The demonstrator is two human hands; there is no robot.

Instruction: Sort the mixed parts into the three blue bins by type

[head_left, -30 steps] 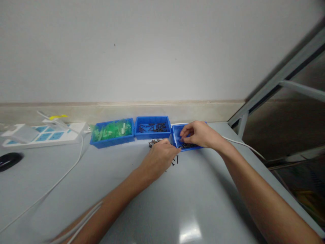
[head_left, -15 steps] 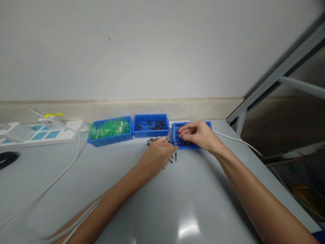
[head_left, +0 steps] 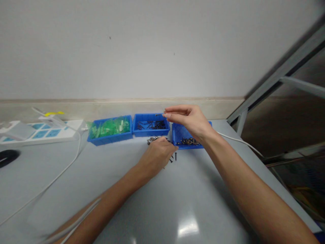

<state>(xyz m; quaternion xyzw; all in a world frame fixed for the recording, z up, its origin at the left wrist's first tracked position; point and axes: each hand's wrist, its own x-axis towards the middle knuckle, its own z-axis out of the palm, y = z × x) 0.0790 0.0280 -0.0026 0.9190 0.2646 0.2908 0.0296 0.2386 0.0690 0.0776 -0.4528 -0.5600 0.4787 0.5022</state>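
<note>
Smooth grey tabletop (head_left: 149, 213): is bearing loose metal screws (head_left: 153, 139), apparently outstanding.
Rectangular blue plastic middle bin (head_left: 149, 133): is already holding screws.
Left hand (head_left: 160, 151): is curling nearby, finger grip indeterminable.
Right hand (head_left: 189, 119): is pinching one slender metal screw (head_left: 159, 114) above that bin.

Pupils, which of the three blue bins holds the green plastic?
The left bin, nearest the white power strip. Green plastic lies in it, whereas the middle bin and right bin show small metal pieces.

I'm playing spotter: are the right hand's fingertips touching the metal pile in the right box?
Apart: head view shows fingertips by the middle box, clear of the metal pile.
</note>
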